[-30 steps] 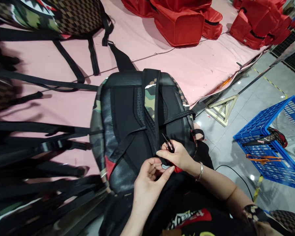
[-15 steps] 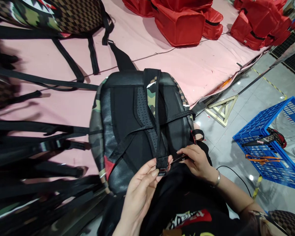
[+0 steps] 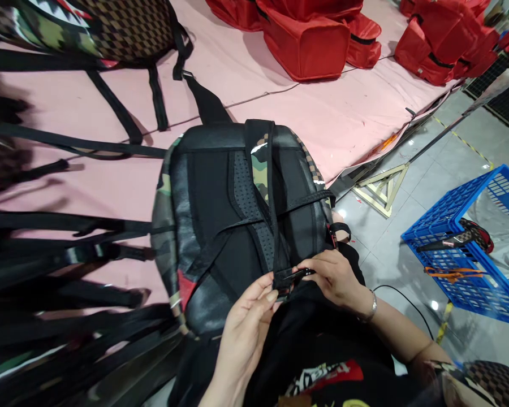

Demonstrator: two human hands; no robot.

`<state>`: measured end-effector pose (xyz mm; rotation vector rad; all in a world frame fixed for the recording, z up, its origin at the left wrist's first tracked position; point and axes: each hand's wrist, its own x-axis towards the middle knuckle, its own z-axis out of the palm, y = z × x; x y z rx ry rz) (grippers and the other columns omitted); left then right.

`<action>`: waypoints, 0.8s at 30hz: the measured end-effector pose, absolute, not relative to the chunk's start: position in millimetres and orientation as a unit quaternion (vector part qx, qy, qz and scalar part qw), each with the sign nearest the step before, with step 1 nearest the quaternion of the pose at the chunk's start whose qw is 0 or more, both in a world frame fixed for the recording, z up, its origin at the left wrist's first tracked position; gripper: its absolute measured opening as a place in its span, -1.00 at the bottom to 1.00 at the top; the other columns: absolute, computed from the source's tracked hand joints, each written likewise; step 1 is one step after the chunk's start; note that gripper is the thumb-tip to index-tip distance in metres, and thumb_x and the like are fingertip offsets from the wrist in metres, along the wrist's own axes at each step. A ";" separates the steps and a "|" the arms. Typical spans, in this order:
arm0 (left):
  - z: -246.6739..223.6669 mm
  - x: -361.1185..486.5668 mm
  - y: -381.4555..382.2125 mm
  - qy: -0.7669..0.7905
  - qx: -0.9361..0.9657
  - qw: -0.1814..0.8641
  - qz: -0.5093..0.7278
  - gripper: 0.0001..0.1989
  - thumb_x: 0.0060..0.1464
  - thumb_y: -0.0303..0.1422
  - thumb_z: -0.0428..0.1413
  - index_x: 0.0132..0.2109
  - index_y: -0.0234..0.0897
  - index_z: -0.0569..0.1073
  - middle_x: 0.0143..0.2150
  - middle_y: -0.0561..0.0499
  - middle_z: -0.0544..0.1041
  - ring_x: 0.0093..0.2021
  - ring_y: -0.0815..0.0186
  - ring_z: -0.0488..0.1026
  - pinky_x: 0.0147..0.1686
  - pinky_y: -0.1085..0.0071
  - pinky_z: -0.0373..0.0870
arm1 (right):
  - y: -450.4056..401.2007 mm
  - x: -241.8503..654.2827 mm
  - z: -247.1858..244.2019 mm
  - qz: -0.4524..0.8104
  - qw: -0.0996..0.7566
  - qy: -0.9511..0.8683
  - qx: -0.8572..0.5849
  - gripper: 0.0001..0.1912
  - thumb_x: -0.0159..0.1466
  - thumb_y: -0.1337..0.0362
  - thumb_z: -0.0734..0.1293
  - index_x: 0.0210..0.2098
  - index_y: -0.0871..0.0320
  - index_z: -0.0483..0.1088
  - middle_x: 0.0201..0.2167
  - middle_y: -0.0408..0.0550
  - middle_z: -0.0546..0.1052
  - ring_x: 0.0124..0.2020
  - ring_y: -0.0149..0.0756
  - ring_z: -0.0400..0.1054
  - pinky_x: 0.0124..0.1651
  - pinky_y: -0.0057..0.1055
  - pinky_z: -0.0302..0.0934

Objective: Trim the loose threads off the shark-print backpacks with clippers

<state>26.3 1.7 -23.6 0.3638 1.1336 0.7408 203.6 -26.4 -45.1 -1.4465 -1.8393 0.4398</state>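
A black backpack [image 3: 212, 198] with camouflage and checkered sides leans at the edge of the pink table, its back panel and straps facing up. My left hand [image 3: 248, 316] pinches a black buckle [image 3: 282, 291] at the end of a shoulder strap [image 3: 275, 226]. Between the fingertips of my right hand [image 3: 333, 277] is a small dark tool [image 3: 301, 273], and its tip lies against the strap end beside the buckle. The exact kind of tool is too small to tell.
Red bags [image 3: 314, 45] stand on the pink table [image 3: 322, 118] at the back. More patterned backpacks [image 3: 131, 28] and black straps [image 3: 110, 150] lie left. On the floor at right are a blue crate [image 3: 445, 220] and a metal stand [image 3: 382, 192].
My right hand has moved slightly left, bringing the dark tool from beside the buckle onto the strap end. My left hand keeps its pinch on the buckle.
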 end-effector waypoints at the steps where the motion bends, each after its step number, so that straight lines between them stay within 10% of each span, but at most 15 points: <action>1: -22.9 27.3 2.2 0.524 0.163 0.764 0.340 -0.51 -0.44 -0.29 0.39 -0.24 -0.28 0.51 -0.41 0.02 0.58 -0.39 0.38 0.47 -0.35 0.56 0.42 | -27.2 204.0 -45.7 0.173 0.375 -0.713 -0.567 -0.81 0.33 0.24 0.21 -0.17 0.16 0.42 -0.33 -0.04 0.55 -0.33 -0.36 0.38 -0.23 -0.38 0.23; 24: -31.6 27.3 -3.3 0.524 0.216 0.763 0.312 -0.51 -0.30 -0.20 0.34 -0.15 -0.21 0.48 -0.31 0.05 0.60 -0.24 0.34 0.51 -0.19 0.56 0.40 | -27.6 197.5 -44.2 0.151 0.360 -0.714 -0.582 -0.79 0.34 0.28 0.19 -0.09 0.13 0.40 -0.27 -0.05 0.56 -0.34 -0.34 0.33 -0.24 -0.34 0.16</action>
